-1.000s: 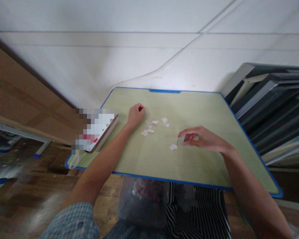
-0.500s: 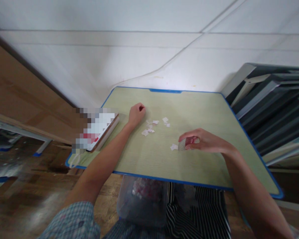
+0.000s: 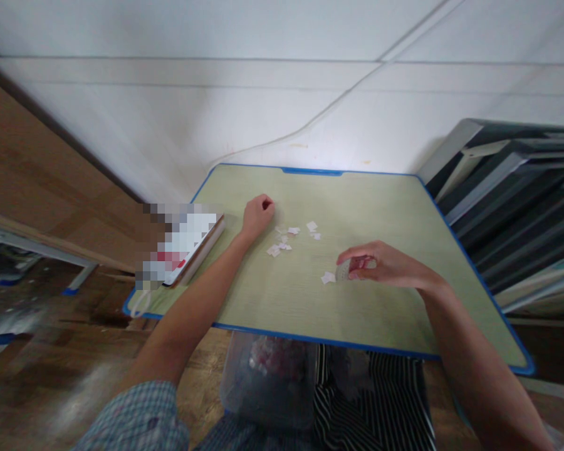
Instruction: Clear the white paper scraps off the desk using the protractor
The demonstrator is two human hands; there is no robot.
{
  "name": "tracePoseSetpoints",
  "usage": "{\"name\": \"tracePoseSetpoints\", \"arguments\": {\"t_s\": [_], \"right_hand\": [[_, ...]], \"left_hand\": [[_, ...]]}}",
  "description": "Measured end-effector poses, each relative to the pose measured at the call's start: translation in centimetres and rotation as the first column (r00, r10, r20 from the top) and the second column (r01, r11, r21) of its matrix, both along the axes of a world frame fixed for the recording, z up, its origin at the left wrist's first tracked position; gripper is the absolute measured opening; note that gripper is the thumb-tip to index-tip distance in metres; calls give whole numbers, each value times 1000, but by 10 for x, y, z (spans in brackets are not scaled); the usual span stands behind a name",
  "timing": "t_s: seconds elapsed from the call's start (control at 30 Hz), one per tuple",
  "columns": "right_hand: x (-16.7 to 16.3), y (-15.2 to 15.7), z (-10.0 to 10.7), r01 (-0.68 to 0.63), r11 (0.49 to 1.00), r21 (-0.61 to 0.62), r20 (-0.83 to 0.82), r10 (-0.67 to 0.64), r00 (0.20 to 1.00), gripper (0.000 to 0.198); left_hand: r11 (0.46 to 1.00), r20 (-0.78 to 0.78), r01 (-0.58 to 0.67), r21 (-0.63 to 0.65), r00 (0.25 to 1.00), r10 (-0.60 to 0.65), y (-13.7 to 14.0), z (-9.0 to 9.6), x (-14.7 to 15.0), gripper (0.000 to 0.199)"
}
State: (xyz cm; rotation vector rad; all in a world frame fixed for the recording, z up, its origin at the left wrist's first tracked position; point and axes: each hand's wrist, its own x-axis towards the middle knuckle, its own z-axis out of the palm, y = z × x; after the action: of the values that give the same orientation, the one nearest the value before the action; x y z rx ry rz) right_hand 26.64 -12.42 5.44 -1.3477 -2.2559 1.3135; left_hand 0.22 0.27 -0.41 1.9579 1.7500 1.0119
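My left hand point(image 3: 257, 214) rests on the table in a loose fist, its fingers curled and nothing showing in them. To its right lie several small white paper pieces point(image 3: 284, 240), scattered in loose groups. My right hand point(image 3: 386, 263) grips a small rounded object point(image 3: 343, 270) between thumb and fingers, low over the table. The object has a pale grey, speckled end, and red shows through behind it; its kind is unclear. Just left of it, close to or touching its edge, is a small cluster of white paper pieces point(image 3: 328, 277).
The pale table point(image 3: 282, 300) has a blue rim. A box-like item point(image 3: 202, 244), partly pixelated, sits at its left edge. Below the front edge is a clear plastic bin point(image 3: 267, 401) with crumpled wrappers. Dark panels point(image 3: 521, 181) lean at the right; cardboard point(image 3: 51, 169) stands left.
My right hand and the rounded object have shifted very slightly, the speckled end now a little higher. My left hand and the paper pieces have stayed put.
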Motion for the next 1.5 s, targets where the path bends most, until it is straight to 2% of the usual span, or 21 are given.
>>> {"name": "tracePoseSetpoints", "arguments": {"t_s": [0.13,0.3,0.4,0.7,0.83,1.17,1.5], "right_hand": [[0,-1,1,-25,999,-38,-18,25,1000,26],[-2,0,0,-13,998,57,-1,13,1000,27],[-2,2,-3,20,998,62,-11,-19,1000,27],[0,2,-3,28,1000,-8,-25,-28,999,26],[1,0,0,6,995,-95,-39,-10,999,28],[1,-4,3,-176,945,-275,-50,169,984,28],[2,-6,4,-293,905,-308,-35,297,954,26]], "left_hand": [[1000,-6,-2,-5,1000,2,0,1,0,15],[1000,2,-4,7,1000,4,0,0,-1,15],[1000,7,0,15,1000,0,0,-1,-1,15],[1000,11,-6,3,1000,6,-1,0,0,14],[1000,14,-4,6,1000,4,0,0,-1,14],[1000,-11,-4,3,1000,4,0,0,-1,16],[1000,11,1,10,1000,-1,0,-1,-1,15]]}}
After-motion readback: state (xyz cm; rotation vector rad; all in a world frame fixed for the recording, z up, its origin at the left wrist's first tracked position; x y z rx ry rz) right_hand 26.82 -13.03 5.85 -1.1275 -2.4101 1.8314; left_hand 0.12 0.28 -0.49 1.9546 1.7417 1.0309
